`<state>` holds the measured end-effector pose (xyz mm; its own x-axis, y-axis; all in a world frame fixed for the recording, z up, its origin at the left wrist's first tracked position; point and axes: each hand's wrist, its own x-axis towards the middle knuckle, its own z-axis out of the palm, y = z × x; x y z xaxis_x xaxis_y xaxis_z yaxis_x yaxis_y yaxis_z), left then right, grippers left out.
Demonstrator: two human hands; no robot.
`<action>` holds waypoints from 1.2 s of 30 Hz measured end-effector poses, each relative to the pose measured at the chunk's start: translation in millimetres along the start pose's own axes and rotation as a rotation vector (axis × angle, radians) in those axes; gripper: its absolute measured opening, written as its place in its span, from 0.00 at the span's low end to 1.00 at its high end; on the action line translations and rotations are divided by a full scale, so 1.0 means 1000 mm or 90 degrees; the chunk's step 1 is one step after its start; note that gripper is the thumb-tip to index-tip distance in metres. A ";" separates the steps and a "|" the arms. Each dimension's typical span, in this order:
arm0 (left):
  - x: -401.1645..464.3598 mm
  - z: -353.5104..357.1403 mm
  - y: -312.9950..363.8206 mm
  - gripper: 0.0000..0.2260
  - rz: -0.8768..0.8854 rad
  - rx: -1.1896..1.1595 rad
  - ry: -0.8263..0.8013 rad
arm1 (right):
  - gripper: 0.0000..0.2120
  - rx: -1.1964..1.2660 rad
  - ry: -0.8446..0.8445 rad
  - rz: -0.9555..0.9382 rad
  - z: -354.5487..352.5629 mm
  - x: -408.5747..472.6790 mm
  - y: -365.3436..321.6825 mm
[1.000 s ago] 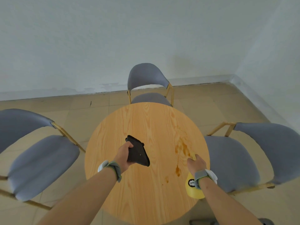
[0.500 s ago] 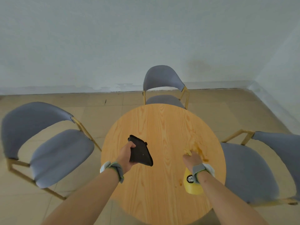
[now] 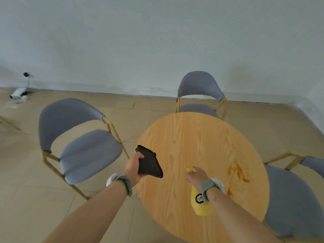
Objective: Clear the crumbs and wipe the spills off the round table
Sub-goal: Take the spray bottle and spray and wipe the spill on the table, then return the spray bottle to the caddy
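Note:
The round wooden table (image 3: 192, 137) fills the lower right of the head view. Brown spill stains (image 3: 237, 171) streak its right side, with a smaller spot (image 3: 230, 192) nearer me. My left hand (image 3: 134, 166) grips a flat black tray-like dustpan (image 3: 149, 163) over the table's left edge. My right hand (image 3: 197, 177) holds a yellow spray bottle (image 3: 201, 203) by its top, above the near middle of the table, left of the stains.
Three grey padded chairs with gold legs ring the table: one on the left (image 3: 82, 146), one at the far side (image 3: 199, 95), one on the right (image 3: 294, 199). A small device with a cable (image 3: 18, 92) lies on the tiled floor by the wall, far left.
The view has swung left, so the table sits further right in frame. My right hand with the yellow bottle moved left, away from the stains. The left hand keeps its hold on the black dustpan.

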<state>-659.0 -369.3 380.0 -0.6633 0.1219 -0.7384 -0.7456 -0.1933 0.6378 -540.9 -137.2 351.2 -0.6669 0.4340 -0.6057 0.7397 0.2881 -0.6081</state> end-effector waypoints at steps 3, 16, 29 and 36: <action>-0.001 -0.013 0.009 0.17 0.003 0.006 -0.011 | 0.14 0.011 0.015 0.005 0.009 -0.007 -0.007; -0.019 0.063 -0.040 0.10 -0.020 0.250 -0.198 | 0.18 0.316 0.251 0.057 -0.032 -0.093 0.082; -0.144 0.210 -0.249 0.14 -0.098 0.478 -0.415 | 0.08 0.325 0.492 0.136 -0.109 -0.231 0.288; -0.223 0.274 -0.399 0.07 -0.139 0.573 -0.447 | 0.06 0.443 0.554 0.157 -0.148 -0.301 0.435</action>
<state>-231.8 -52.3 350.3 -0.1948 0.6351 -0.7475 -0.4383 0.6254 0.6456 -5.2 -16.4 345.6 -0.0214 0.9355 -0.3526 0.4510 -0.3058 -0.8385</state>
